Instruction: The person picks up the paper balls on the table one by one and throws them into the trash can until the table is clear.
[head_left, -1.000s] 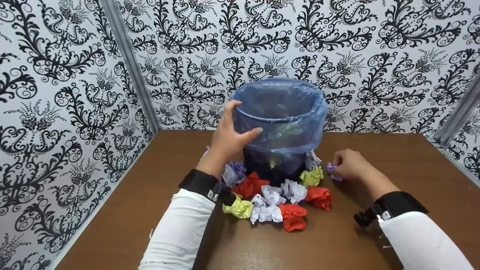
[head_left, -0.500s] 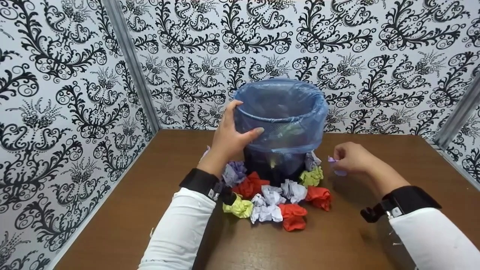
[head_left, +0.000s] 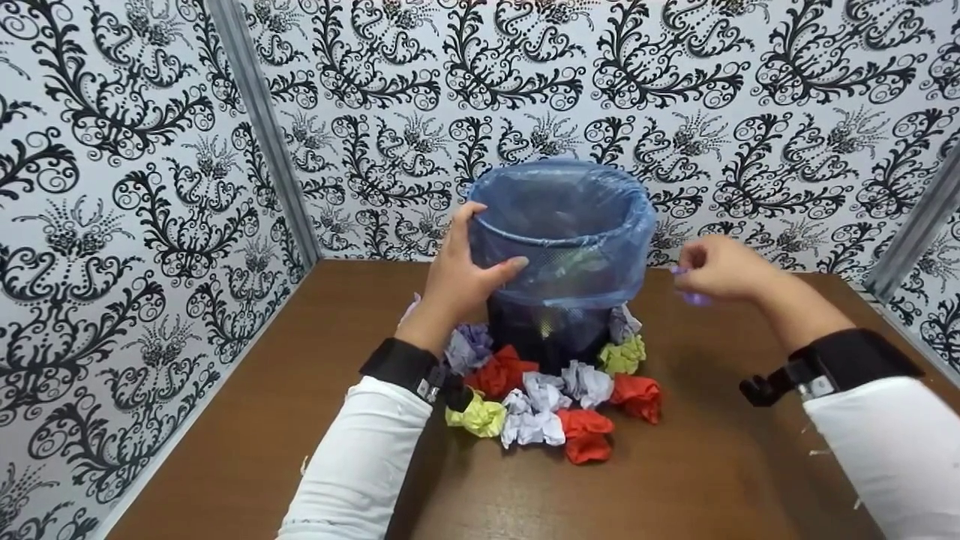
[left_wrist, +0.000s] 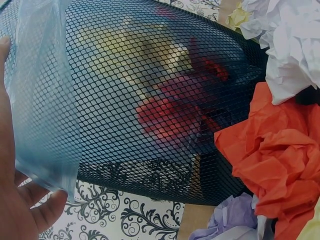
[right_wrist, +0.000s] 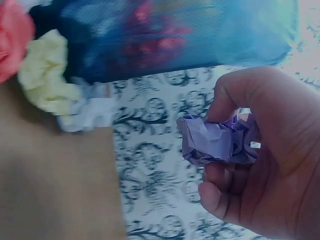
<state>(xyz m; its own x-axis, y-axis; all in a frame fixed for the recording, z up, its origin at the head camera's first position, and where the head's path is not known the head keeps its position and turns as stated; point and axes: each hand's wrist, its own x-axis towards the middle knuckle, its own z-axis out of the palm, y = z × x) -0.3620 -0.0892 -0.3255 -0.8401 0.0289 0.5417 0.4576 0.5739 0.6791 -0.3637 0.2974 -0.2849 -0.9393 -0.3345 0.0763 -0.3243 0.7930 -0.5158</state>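
Observation:
A dark mesh trash bin with a blue plastic liner folded over its rim stands upright on the table. My left hand holds the bin's upper left side, with the thumb lying on the liner. Raised to the right of the bin, my right hand pinches a crumpled purple paper ball; a gap separates it from the bin. Through the mesh in the left wrist view, yellow paper and red paper show inside the bin.
Several crumpled papers lie around the bin's base on the brown table, including a red ball, a yellow ball and a white ball. Patterned walls stand behind and at the sides.
My right hand has lifted the purple paper ball off the table, up to about the height of the liner's lower edge. My left hand and the bin stay in place.

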